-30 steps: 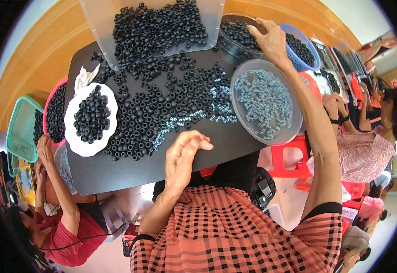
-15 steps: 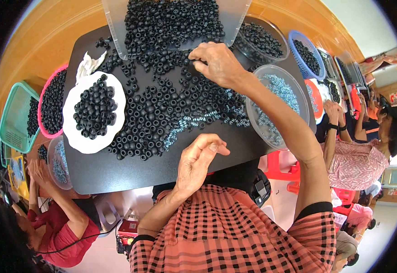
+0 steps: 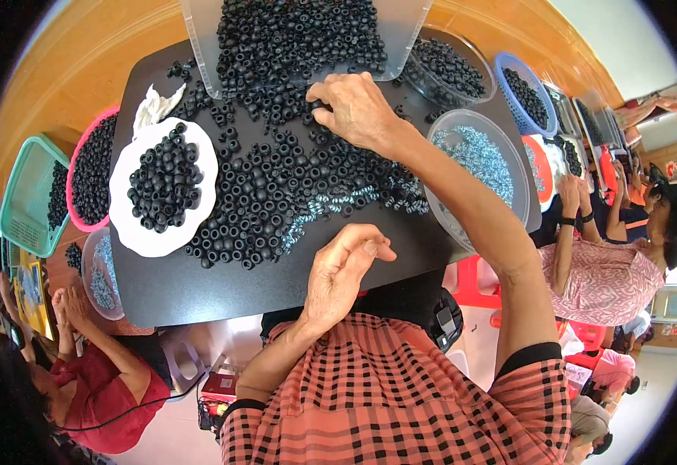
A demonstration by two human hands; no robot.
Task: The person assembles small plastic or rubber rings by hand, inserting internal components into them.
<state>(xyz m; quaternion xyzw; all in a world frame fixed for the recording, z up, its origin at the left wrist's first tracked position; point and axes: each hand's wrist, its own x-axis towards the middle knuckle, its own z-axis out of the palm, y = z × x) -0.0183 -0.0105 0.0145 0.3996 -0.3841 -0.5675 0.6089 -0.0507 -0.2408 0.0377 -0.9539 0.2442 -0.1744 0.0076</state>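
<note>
My right hand (image 3: 360, 112) reaches over the far part of the pile, its fingers and thumb pinched around a small black round part (image 3: 320, 105). Loose black round parts with holes (image 3: 257, 182) are spread across the dark table under and left of it. Closer to me, my left hand (image 3: 344, 273) hovers above the near table edge with fingers curled and thumb pressed in; whatever it may hold is hidden. Small light-blue coil-like pieces (image 3: 319, 208) lie in a band between my hands. More of them fill a clear round tub (image 3: 437, 209) beside my right forearm.
A clear bin (image 3: 201, 58) of black parts stands at the far edge. The white scalloped plate (image 3: 130, 232) holds a heap, with crumpled white cloth (image 3: 155, 107) behind it. A clear bowl (image 3: 487, 74) sits far right. Co-workers sit on both sides, near a pink basket (image 3: 82, 222).
My right hand has shifted slightly left over the pile, and a black part now shows at its fingertips. My left hand is nearly still. The left co-worker's hands have come together.
</note>
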